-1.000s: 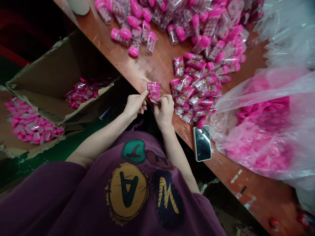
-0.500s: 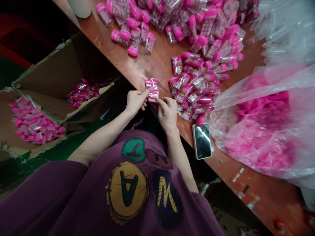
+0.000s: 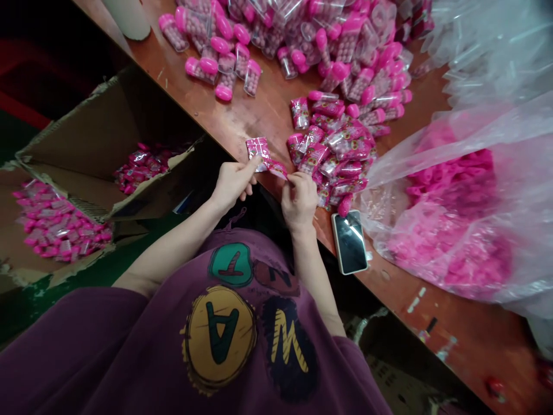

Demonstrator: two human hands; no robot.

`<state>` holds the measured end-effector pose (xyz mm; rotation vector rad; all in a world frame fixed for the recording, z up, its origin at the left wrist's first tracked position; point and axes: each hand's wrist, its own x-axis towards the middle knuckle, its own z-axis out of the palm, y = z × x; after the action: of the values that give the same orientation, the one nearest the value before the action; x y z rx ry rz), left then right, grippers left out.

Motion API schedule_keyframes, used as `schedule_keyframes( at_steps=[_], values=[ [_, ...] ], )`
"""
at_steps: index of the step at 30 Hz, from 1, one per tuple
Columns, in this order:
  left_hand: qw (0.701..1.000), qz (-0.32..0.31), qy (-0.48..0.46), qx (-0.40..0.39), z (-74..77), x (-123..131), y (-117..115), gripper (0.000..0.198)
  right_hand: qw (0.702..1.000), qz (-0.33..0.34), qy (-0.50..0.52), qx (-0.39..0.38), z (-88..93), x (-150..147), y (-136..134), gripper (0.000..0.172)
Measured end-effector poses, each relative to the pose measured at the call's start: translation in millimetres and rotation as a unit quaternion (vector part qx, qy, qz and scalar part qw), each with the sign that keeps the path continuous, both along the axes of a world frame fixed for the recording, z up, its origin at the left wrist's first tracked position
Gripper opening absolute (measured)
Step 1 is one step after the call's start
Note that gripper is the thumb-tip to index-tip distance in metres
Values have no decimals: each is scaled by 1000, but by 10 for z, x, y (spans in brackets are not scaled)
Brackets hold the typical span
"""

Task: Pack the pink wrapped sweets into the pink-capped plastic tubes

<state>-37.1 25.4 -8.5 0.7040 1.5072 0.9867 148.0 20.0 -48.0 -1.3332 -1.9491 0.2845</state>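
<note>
At the near edge of a reddish-brown table (image 3: 268, 115), both my hands pinch one small pink wrapped packet (image 3: 259, 153). My left hand (image 3: 231, 183) grips its left side with thumb and fingers. My right hand (image 3: 299, 196) pinches its lower right corner, fingers curled. Just right of my hands lies a heap of similar pink wrapped packets (image 3: 334, 153). Farther back, many clear tubes with pink caps (image 3: 302, 40) lie piled on the table.
An open cardboard box (image 3: 103, 144) at the left holds pink packets (image 3: 142, 164); more lie on a cardboard flap (image 3: 52, 222). A phone (image 3: 349, 242) lies face up by the table edge. A large clear plastic bag of pink pieces (image 3: 458, 213) fills the right.
The packet has turned and tilted between my fingers, its right corner pulled down toward my right hand. The view has shifted slightly; both hands stay at the table edge.
</note>
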Motion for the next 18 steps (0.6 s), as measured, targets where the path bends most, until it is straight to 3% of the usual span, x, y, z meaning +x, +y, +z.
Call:
schedule_keyframes(
  at_steps=[3,6,10,13,15,18],
  values=[
    [993,-64,-94,11,98,45,-54,42,1000,28,1,-11,-36,5,-37,21],
    [986,-46,-156,34,111,82,-50,31,987,12,144,-66,-24,-68,-88,27],
    [977,-3,-210,45,69,174,-38,25,883,-22,391,-258,111,-220,-112,35],
    [972,30,-231,29,48,252,-27,25,833,-27,442,-333,203,-290,-58,39],
    [975,42,-219,17,36,253,-16,27,833,-48,428,-348,223,-305,15,40],
    [985,58,-163,12,12,135,-9,33,870,-78,347,-340,212,-311,166,37]
  ],
)
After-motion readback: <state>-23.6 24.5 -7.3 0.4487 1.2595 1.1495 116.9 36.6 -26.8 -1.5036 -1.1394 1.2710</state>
